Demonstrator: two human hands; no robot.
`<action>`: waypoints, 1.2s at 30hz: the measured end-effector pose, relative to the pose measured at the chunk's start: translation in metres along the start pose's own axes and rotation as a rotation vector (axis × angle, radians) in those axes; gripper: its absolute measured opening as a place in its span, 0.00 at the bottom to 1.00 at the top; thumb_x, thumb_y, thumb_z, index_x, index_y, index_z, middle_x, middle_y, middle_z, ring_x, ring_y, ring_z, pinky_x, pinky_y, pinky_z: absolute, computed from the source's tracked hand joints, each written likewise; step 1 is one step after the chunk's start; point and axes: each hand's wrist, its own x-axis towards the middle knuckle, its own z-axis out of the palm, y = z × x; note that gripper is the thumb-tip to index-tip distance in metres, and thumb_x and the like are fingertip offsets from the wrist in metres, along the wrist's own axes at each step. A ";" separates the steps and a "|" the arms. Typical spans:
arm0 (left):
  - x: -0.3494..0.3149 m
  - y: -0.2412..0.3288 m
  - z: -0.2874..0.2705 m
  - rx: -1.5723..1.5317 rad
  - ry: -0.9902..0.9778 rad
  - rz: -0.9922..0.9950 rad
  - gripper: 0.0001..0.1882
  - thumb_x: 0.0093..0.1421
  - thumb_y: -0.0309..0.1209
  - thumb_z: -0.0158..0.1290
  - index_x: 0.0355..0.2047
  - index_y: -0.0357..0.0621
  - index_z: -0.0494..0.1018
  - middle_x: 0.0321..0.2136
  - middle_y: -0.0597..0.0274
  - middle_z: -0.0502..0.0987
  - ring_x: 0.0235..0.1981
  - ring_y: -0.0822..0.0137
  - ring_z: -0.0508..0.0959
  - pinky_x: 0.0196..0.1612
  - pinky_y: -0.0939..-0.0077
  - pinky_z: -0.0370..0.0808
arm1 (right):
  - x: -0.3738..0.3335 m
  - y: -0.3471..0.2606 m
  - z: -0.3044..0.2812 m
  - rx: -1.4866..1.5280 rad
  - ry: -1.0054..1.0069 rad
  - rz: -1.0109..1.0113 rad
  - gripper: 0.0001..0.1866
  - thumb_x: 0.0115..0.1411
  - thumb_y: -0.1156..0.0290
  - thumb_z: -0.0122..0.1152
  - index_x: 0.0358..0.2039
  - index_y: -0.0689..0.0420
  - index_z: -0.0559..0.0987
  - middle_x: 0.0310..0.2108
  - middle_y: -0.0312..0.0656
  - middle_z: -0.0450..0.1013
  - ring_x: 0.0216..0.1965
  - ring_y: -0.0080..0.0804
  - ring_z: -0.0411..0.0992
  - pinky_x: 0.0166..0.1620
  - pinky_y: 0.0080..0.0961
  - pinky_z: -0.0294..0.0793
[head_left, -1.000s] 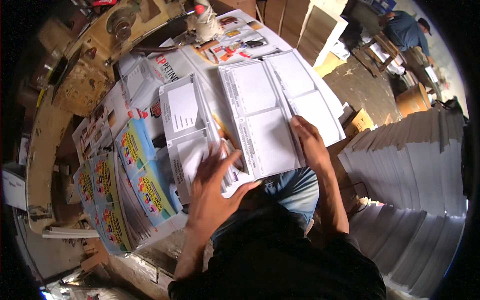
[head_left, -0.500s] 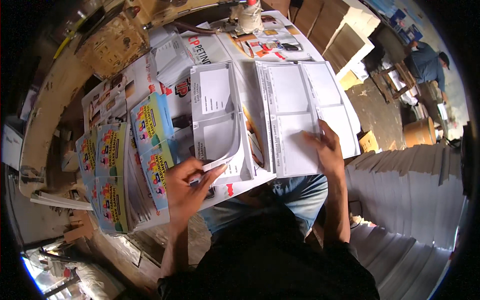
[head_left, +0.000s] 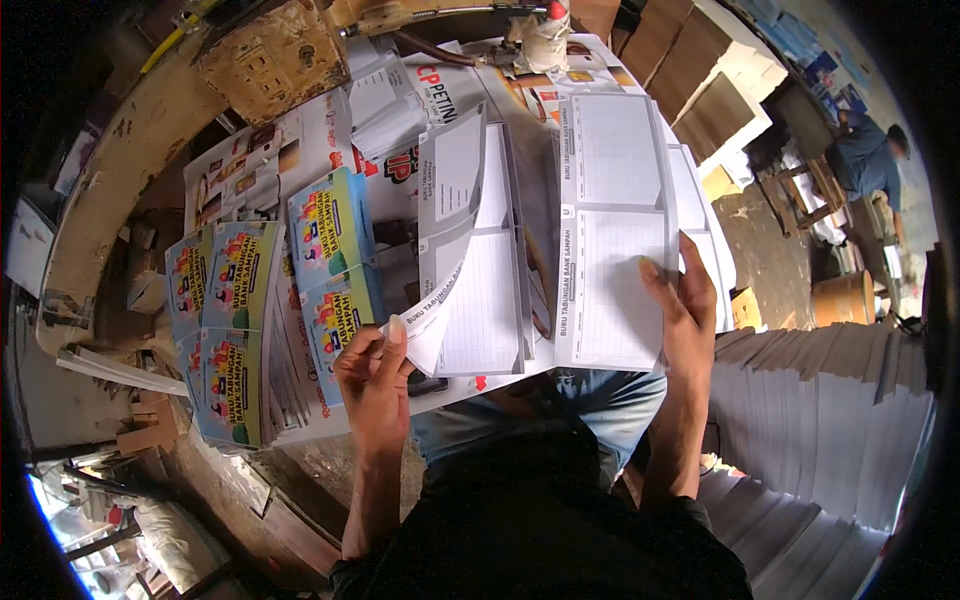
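1. Presently the left hand [head_left: 375,375] pinches the lower corner of a single printed sheet [head_left: 440,320], thumb and fingers closed on the paper, curling it up off the left stack of ruled sheets [head_left: 480,250].
2. Meanwhile the right hand [head_left: 685,310] lies half open against the right stack of ruled sheets [head_left: 615,230], thumb on top near the lower right corner and fingers round the edge, steadying or gripping the pile; whether it lifts one sheet or several I cannot tell.
3. Both stacks lie side by side on the worktop [head_left: 320,150] just ahead of the person's lap, the left one fanned at its right edge.
4. Left of them sit piles of colourful covers [head_left: 235,330], green, blue and yellow, overlapping one another and not touched by either hand.
5. As a judgement: the gathering of sheets looks well under way but far from finished, since both stacks remain thick and only one leaf is parted.
6. At the right stands a tall bank of stacked grey sheets [head_left: 830,430], which suggests much material is already stacked, though whether it is finished work cannot be told.
7. Farther off, another person [head_left: 865,160] bends over a stool beside cardboard.
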 end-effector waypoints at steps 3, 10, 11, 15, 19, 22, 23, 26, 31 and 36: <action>0.000 -0.002 0.001 0.034 -0.016 0.033 0.05 0.63 0.27 0.54 0.33 0.38 0.72 0.35 0.61 0.76 0.41 0.69 0.78 0.46 0.69 0.77 | -0.002 -0.005 0.006 -0.027 -0.024 0.053 0.28 0.61 0.74 0.59 0.60 0.65 0.64 0.42 0.44 0.75 0.41 0.24 0.71 0.47 0.21 0.69; 0.001 -0.004 0.004 0.277 -0.106 0.033 0.08 0.62 0.29 0.56 0.31 0.36 0.72 0.26 0.67 0.77 0.27 0.82 0.70 0.32 0.86 0.66 | -0.020 0.041 0.086 -0.090 -0.254 -0.018 0.31 0.65 0.72 0.54 0.64 0.65 0.55 0.48 0.53 0.71 0.46 0.36 0.73 0.49 0.27 0.70; 0.002 0.000 0.004 0.477 -0.142 -0.026 0.08 0.62 0.29 0.57 0.31 0.36 0.72 0.26 0.68 0.76 0.28 0.83 0.69 0.33 0.86 0.66 | -0.021 0.047 0.096 -0.090 -0.274 0.006 0.31 0.65 0.70 0.55 0.64 0.66 0.55 0.50 0.55 0.70 0.47 0.37 0.73 0.50 0.28 0.69; 0.001 0.027 0.022 0.543 -0.279 0.180 0.16 0.55 0.28 0.62 0.43 0.34 0.74 0.41 0.52 0.79 0.45 0.68 0.77 0.48 0.76 0.72 | -0.018 0.031 0.093 0.201 -0.298 0.301 0.34 0.65 0.62 0.55 0.63 0.70 0.56 0.64 0.55 0.56 0.67 0.39 0.52 0.66 0.27 0.50; 0.003 0.074 -0.006 1.527 -0.296 0.353 0.41 0.42 0.34 0.71 0.56 0.40 0.67 0.55 0.42 0.70 0.57 0.49 0.71 0.58 0.57 0.69 | -0.021 0.023 0.096 0.184 -0.207 0.355 0.35 0.66 0.52 0.51 0.63 0.69 0.60 0.64 0.54 0.57 0.66 0.39 0.53 0.66 0.27 0.50; 0.000 0.080 -0.022 1.492 -0.385 0.236 0.49 0.40 0.38 0.72 0.61 0.41 0.61 0.58 0.44 0.68 0.59 0.48 0.68 0.58 0.56 0.69 | -0.021 0.038 0.100 0.255 -0.292 0.206 0.34 0.63 0.60 0.59 0.60 0.69 0.62 0.57 0.51 0.65 0.60 0.32 0.60 0.62 0.23 0.56; 0.002 0.082 -0.035 1.487 -0.388 0.251 0.49 0.40 0.38 0.72 0.61 0.41 0.61 0.58 0.44 0.68 0.59 0.48 0.68 0.58 0.56 0.69 | -0.022 0.035 0.103 0.249 -0.291 0.162 0.32 0.62 0.62 0.60 0.59 0.69 0.63 0.54 0.49 0.68 0.57 0.31 0.62 0.61 0.23 0.58; 0.008 0.079 -0.054 1.429 -0.443 0.210 0.44 0.41 0.36 0.71 0.58 0.40 0.66 0.54 0.43 0.72 0.57 0.51 0.71 0.56 0.60 0.71 | -0.019 0.044 0.100 0.197 -0.298 0.084 0.29 0.61 0.66 0.62 0.57 0.69 0.65 0.49 0.46 0.70 0.52 0.30 0.66 0.56 0.25 0.63; -0.006 0.069 -0.090 1.366 -0.195 0.097 0.13 0.55 0.30 0.62 0.39 0.35 0.79 0.36 0.51 0.81 0.40 0.65 0.80 0.45 0.72 0.73 | -0.018 0.046 0.105 -0.082 -0.318 -0.108 0.27 0.60 0.69 0.62 0.56 0.69 0.66 0.44 0.45 0.73 0.45 0.28 0.70 0.50 0.24 0.69; -0.025 0.059 -0.075 1.097 0.093 0.354 0.12 0.62 0.26 0.55 0.25 0.33 0.68 0.23 0.64 0.67 0.26 0.79 0.64 0.30 0.82 0.66 | -0.021 0.031 0.102 0.119 -0.301 0.009 0.27 0.63 0.74 0.53 0.61 0.64 0.61 0.40 0.45 0.74 0.41 0.29 0.73 0.45 0.26 0.73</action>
